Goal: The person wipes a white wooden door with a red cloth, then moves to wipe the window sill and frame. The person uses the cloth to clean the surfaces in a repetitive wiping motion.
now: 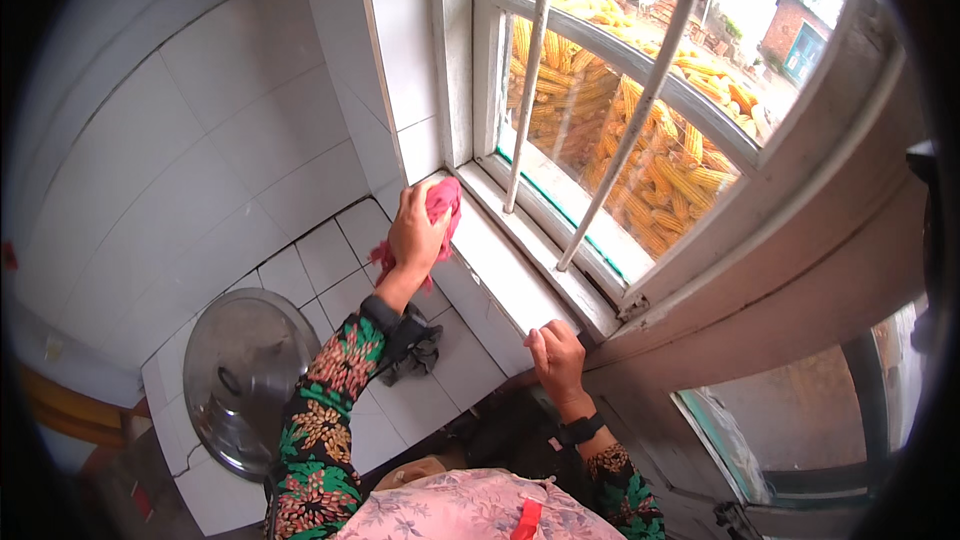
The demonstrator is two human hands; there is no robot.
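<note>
My left hand is closed around a crumpled pinkish-red cloth at the far left end of the white window sill. Part of the cloth hangs out below the palm, over the tiled wall's edge. At the sill's near right end is my right hand, its fingers curled in, and no object shows in it. Beneath my left forearm, a dark crumpled cloth lies on the white tiled counter, partly hidden by the sleeve.
A round metal lid with a looped handle rests on the counter at left. Two white vertical bars stand before the wood-framed window. Outside are piled corn cobs. A wooden door with glass is at right.
</note>
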